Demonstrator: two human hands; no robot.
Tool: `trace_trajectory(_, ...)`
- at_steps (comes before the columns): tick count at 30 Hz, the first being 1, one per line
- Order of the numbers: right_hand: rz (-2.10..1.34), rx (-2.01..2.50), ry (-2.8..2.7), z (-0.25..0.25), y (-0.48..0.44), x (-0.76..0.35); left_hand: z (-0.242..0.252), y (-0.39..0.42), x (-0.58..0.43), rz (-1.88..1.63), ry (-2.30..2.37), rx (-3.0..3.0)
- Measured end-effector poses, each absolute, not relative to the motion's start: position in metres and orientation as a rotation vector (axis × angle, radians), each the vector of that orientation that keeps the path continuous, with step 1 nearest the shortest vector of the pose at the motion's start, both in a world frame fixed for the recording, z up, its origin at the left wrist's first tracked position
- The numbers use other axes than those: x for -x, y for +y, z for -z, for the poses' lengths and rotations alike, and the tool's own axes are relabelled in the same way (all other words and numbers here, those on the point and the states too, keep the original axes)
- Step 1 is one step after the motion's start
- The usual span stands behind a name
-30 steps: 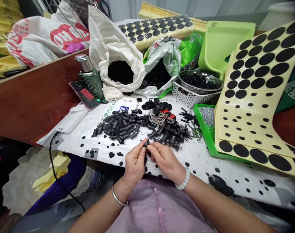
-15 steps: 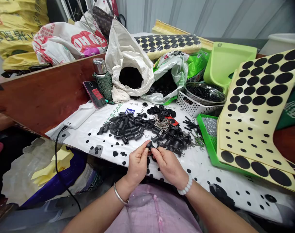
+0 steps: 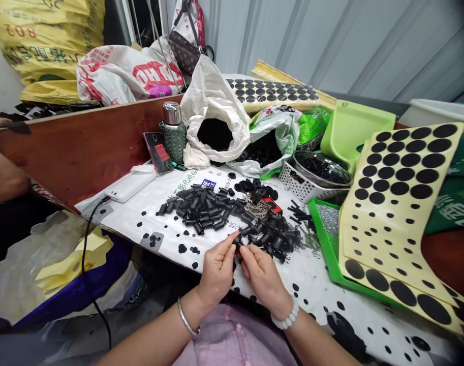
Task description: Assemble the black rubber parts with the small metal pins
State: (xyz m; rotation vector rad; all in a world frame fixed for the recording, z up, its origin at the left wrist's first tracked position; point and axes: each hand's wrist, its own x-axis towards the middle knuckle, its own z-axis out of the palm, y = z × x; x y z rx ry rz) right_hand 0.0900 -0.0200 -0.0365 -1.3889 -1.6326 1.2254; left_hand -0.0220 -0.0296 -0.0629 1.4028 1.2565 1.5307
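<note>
I see the left hand [image 3: 216, 269] and right hand [image 3: 263, 277] pinched together on one small black part [image 3: 237, 240]; the pile of parts [image 3: 232, 216] lies at twelve o'clock.

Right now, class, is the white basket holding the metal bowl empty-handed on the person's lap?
No, the white basket sits on the table beside the green tray.

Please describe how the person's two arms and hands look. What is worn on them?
Both forearms are bare, with no sleeves and no gloves. The left hand has a thin silver bangle at its wrist. The right hand has a bracelet of round white beads at its wrist. No rings can be seen.
</note>
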Motion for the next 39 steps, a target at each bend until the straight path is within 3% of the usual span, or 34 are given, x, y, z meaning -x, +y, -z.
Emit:
trace_trajectory(7, -1.681, 1.184, -1.369, 0.024, -0.027, -0.099, 0.050, -0.033, 0.032, -1.459, 1.189, -1.646)
trace_trajectory(17, -1.872, 0.734, -1.326, 0.018, -0.055, -0.123, -0.020, -0.062, 0.058, -1.090, 0.963, -1.948)
trace_trajectory(20, -1.716, 0.791, -1.411, 0.016, -0.063, -0.129, -0.028, -0.064, 0.053, -1.082, 0.909, -1.976)
trace_trajectory(27, -0.736, 0.912, -1.640, 0.032, -0.079, -0.139, -0.018, -0.075, 0.020, -1.212, 1.198, -1.787)
trace_trajectory(30, -0.616, 0.915, -1.648, 0.038, -0.081, -0.142, -0.013, -0.078, 0.011, -1.222, 1.194, -1.789)
trace_trajectory(34, -0.831, 0.887, -1.573, 0.039, -0.082, -0.147, -0.012, -0.076, 0.010, -1.171, 1.070, -1.855)
trace_trajectory(39, -1.439, 0.879, -1.355, 0.042, -0.083, -0.155, -0.015, -0.067, 0.019, -1.048, 0.890, -1.979)
